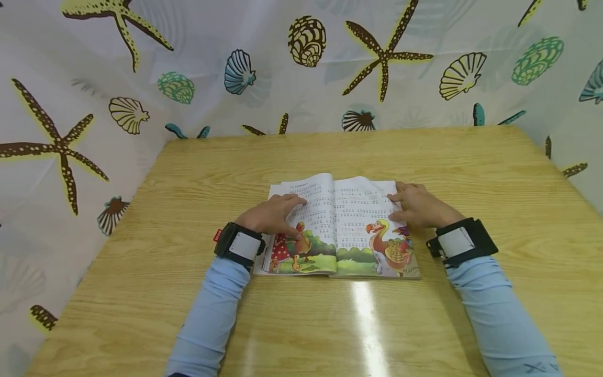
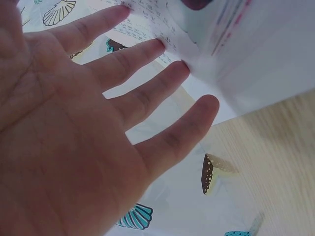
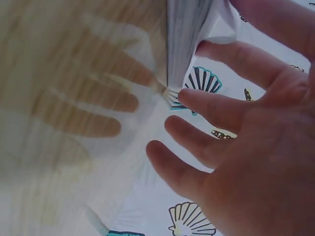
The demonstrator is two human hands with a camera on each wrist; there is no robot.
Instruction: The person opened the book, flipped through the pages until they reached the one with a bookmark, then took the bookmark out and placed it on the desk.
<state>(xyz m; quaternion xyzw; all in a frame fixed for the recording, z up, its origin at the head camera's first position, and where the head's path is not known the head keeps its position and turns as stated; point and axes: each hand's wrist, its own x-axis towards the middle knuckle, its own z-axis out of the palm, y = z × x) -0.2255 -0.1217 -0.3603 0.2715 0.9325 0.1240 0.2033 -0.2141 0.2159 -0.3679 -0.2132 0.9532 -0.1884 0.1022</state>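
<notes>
An open picture book (image 1: 348, 256) lies on the wooden table, with printed text above and coloured drawings of birds below. My left hand (image 1: 275, 214) rests on the left page, its fingers spread. In the left wrist view, the fingertips of the left hand (image 2: 108, 113) touch a raised page (image 2: 261, 73). At the right edge of the book is my right hand (image 1: 419, 206), thumb and a finger on the right page. Seen from the right wrist, the right hand (image 3: 246, 128) has its fingers extended; one fingertip touches the book's page edges (image 3: 181, 44), near a curled page.
The light wooden table (image 1: 226, 162) extends around the book on all sides. A white cloth (image 1: 273, 36) printed with starfish and shells hangs behind it and along its sides. Each wrist wears a black strap (image 1: 464, 241) with a white patch.
</notes>
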